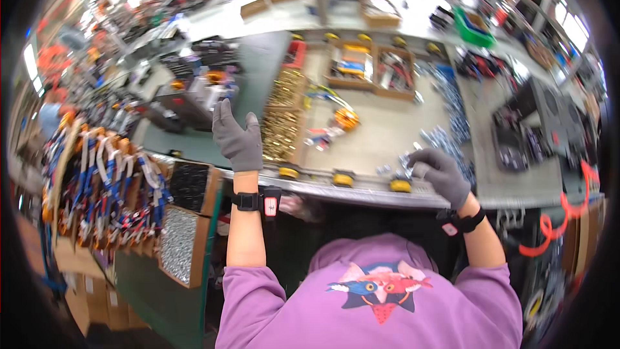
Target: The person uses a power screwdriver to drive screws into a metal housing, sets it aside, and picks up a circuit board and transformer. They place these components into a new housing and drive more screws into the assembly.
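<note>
My left hand (237, 142), in a grey glove, is raised beside a carton of small brass-coloured parts (280, 136). Its thumb and fingers are spread, with nothing in them. Over the near right of the bench my right hand (444, 176), gloved alike, bends its fingers and thumb together close to some loose silver screw-like parts (385, 169). Whatever those fingers hold is too small and blurred to make out. Between the hands, farther off, lies an orange ring-shaped coil (347, 118) with coloured wires attached.
Silver hardware (457, 106) is strewn along the right side. Cartons of parts (395, 94) and a red bin (295, 53) stand farther back. Yellow-black rollers (343, 179) line the near edge. Wired coils (116, 181) hang at left; a dark machine (549, 123) and orange coiled hose (546, 236) are right.
</note>
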Tool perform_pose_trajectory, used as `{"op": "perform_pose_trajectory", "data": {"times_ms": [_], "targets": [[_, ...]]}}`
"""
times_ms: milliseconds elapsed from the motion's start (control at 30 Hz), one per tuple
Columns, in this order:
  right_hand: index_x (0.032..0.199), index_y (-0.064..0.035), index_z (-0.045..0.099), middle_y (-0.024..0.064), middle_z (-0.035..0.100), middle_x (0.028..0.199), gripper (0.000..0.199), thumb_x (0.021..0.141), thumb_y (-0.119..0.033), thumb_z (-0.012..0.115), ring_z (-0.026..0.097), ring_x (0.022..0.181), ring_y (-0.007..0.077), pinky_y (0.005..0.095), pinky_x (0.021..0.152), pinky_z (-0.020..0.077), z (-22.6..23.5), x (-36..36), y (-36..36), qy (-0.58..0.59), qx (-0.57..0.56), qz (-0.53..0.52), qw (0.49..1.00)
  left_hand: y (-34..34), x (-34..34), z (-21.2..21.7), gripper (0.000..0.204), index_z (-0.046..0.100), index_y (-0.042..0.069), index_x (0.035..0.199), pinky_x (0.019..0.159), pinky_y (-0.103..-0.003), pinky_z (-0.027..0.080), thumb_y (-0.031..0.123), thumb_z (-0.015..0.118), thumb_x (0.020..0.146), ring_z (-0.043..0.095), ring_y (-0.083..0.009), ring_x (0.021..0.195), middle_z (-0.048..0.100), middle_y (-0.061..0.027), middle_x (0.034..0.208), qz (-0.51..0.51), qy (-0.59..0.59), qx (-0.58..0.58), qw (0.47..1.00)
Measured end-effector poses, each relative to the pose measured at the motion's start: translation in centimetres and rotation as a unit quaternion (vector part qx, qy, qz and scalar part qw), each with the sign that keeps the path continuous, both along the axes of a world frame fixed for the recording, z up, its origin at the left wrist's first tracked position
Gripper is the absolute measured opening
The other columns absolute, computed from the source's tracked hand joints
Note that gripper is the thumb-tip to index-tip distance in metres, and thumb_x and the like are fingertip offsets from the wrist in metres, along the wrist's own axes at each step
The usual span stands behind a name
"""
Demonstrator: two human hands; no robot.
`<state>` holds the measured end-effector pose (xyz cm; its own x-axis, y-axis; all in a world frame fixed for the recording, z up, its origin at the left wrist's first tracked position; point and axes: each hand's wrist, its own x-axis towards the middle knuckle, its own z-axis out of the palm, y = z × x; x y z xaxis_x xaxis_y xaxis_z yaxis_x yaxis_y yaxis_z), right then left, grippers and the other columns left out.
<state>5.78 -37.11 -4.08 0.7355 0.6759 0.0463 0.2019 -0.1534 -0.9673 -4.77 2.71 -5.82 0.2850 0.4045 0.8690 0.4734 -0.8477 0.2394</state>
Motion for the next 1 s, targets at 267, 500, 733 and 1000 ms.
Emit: {"op": "perform_pose_trajectory", "data": {"times_ms": [267, 500, 733, 1000], "targets": [[0.112, 0.0029, 0.059, 0.0048, 0.063, 0.093, 0.027, 0.088, -0.01, 0.059, 0.059, 0.084, 0.0107, 0.0248, 0.076, 0.0486, -5.2, -1.5, -15.7, -0.028, 0.01, -0.335, 0.942, -9.8, 1.8, -6.9, 0.024, 0.07, 0.003, 0.093, 0.064, -0.031, 0.048, 0.026, 0.063, 0.09, 0.059, -0.0182, 0.065, 0.067, -0.0086, 0.074, -0.347, 0.105, -0.393, 0.845], [0.116, -0.0053, 0.06, 0.0155, 0.065, 0.107, 0.037, 0.084, -0.024, 0.06, 0.065, 0.096, 0.0261, 0.0353, 0.086, 0.0497, -4.0, 1.8, -10.5, -0.162, -0.22, -0.251, 0.929, -9.0, 1.8, -8.2, 0.021, 0.069, 0.003, 0.093, 0.045, -0.02, 0.036, 0.022, 0.06, 0.092, 0.047, -0.0031, 0.052, 0.065, -0.0003, 0.073, -0.331, 0.001, -0.532, 0.78], [0.122, -0.0156, 0.059, 0.0153, 0.057, 0.122, 0.039, 0.083, -0.017, 0.056, 0.057, 0.112, 0.034, 0.0425, 0.094, 0.046, -7.8, 11.9, -0.8, -0.258, -0.461, -0.021, 0.849, -10.1, 0.8, -5.7, 0.024, 0.067, -0.002, 0.088, 0.056, -0.024, 0.041, 0.02, 0.058, 0.092, 0.05, -0.007, 0.062, 0.062, -0.0021, 0.074, -0.346, 0.027, -0.537, 0.769], [0.111, -0.011, 0.063, 0.0151, 0.063, 0.112, 0.03, 0.081, -0.013, 0.06, 0.061, 0.104, 0.0343, 0.0414, 0.087, 0.0497, -8.3, 13.9, 3.5, -0.206, -0.603, -0.001, 0.771, -10.1, 0.6, -6.2, 0.02, 0.068, -0.002, 0.089, 0.057, -0.021, 0.041, 0.016, 0.059, 0.09, 0.053, -0.0067, 0.063, 0.065, -0.0031, 0.075, -0.408, 0.074, -0.549, 0.726]]}}
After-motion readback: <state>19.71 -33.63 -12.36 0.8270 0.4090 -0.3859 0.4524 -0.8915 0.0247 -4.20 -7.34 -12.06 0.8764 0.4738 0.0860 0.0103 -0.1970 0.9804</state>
